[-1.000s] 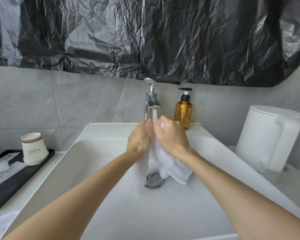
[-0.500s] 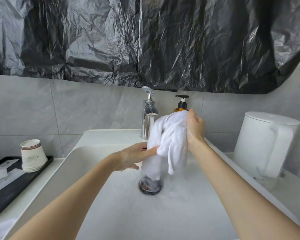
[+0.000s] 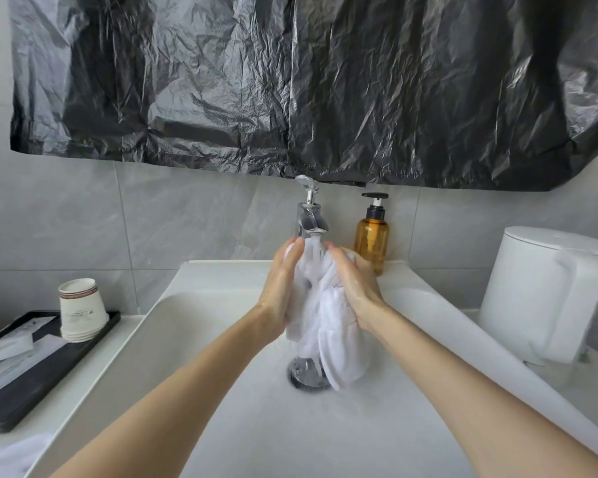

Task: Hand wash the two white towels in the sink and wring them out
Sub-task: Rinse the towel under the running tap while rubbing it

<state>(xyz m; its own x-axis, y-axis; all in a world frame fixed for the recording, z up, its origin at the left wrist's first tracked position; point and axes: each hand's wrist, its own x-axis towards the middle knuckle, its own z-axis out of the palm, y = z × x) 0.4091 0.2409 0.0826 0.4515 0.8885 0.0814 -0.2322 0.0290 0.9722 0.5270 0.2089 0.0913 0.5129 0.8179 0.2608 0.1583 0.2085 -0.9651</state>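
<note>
Bare forearms enter from 7 and 5 o'clock, meeting toward 12. The left hand point(image 3: 282, 284) presses straight-fingered, palm facing 3 o'clock; the right hand point(image 3: 354, 284) curls round the white towel point(image 3: 325, 322).

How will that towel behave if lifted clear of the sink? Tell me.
Probably floppy: the towel hangs in limp folds between the left hand and right hand. Likely heavy for its size, since the tap runs water onto it. It would probably drip, so keep it over the sink.
</note>
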